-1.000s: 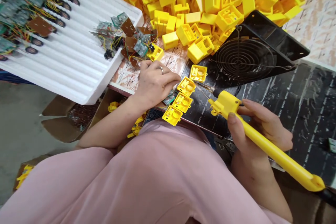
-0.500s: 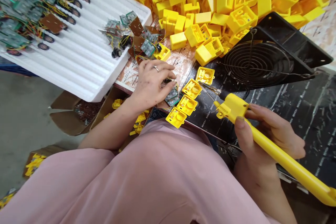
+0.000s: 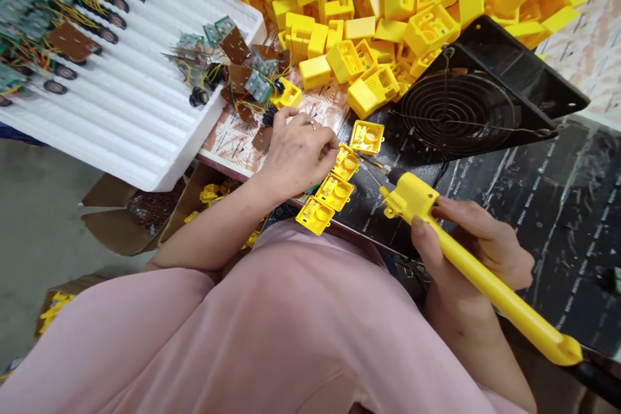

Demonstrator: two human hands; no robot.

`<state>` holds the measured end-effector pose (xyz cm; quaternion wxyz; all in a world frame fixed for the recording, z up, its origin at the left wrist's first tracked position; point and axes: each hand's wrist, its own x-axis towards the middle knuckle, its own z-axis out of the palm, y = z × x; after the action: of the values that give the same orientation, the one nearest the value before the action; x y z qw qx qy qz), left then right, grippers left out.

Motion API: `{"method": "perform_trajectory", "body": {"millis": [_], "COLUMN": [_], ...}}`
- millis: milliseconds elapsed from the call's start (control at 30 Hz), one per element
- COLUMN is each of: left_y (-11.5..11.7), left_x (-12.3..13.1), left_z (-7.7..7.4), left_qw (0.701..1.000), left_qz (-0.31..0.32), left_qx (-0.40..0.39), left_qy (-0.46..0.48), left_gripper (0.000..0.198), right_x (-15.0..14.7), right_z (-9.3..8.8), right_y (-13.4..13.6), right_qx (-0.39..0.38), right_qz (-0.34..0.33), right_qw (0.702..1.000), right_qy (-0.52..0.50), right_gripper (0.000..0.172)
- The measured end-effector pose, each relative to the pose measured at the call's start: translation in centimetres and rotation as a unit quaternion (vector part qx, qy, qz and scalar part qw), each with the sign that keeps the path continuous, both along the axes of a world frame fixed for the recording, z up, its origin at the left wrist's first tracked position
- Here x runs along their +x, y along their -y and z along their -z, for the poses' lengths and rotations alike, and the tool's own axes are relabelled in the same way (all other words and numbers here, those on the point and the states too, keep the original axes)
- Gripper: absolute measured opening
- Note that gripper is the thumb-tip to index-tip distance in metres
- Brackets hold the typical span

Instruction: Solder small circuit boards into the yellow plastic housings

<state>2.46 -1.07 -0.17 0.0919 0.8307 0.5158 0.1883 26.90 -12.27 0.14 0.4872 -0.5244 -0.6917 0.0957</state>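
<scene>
My right hand (image 3: 478,246) is wrapped around the yellow handle of a soldering iron (image 3: 490,281). Its metal tip points left, close to a small open yellow casing (image 3: 345,163). Over the left side of that casing, my left hand (image 3: 301,152) has its fingers curled and pinched together; whatever they hold is hidden. Below it in the slanted row lie another casing (image 3: 334,193) and the nearest casing (image 3: 314,215), while one more casing (image 3: 367,137) sits at the upper end. Under my left hand, a green part is mostly covered.
A white ridged foam tray (image 3: 160,110) with many wired circuit boards stands at left. Loose boards (image 3: 257,81) lie by its corner. Behind is a big heap of yellow casings (image 3: 359,26). A black fan (image 3: 451,110) stands on the black bench surface (image 3: 548,207).
My left hand has moved right from the circuit board to the row of casings, its fingers now drawn together. The soldering iron stays in my right hand, its tip by the same casing.
</scene>
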Motion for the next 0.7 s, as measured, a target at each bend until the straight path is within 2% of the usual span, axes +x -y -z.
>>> {"method": "perform_trajectory", "body": {"millis": [100,233,367,500,633,700], "left_y": [0.0,-0.2,-0.4,-0.6,-0.6,-0.6], "left_x": [0.2,0.4,0.5,0.6,0.7,0.7], "left_z": [0.1,-0.1,-0.4,-0.7,-0.6,-0.7], "left_qw": [0.999,0.996,0.996,0.996,0.996,0.995], "left_qz": [0.011,0.027,0.043,0.053,0.054,0.051], "left_qx": [0.03,0.057,0.036,0.017,0.016,0.018], "left_qy": [-0.03,-0.056,-0.07,-0.069,-0.075,-0.085], "left_gripper": [0.023,0.025,0.027,0.03,0.028,0.029], "right_x": [-0.8,-1.6,-1.5,-1.2,-0.3,0.3], "right_z": [-0.3,-1.1,-1.7,-2.2,-2.1,-2.1], "right_y": [-0.4,-0.9,-1.0,-1.0,-0.7,-0.5], "right_qx": [0.062,0.058,0.04,0.031,0.043,0.021], "right_qz": [-0.02,-0.038,-0.064,-0.063,-0.013,-0.015], "right_qw": [0.998,0.996,0.99,0.993,0.996,0.996], "right_qy": [0.016,0.055,0.118,0.094,0.075,0.081], "right_gripper": [0.031,0.028,0.026,0.027,0.045,0.056]}}
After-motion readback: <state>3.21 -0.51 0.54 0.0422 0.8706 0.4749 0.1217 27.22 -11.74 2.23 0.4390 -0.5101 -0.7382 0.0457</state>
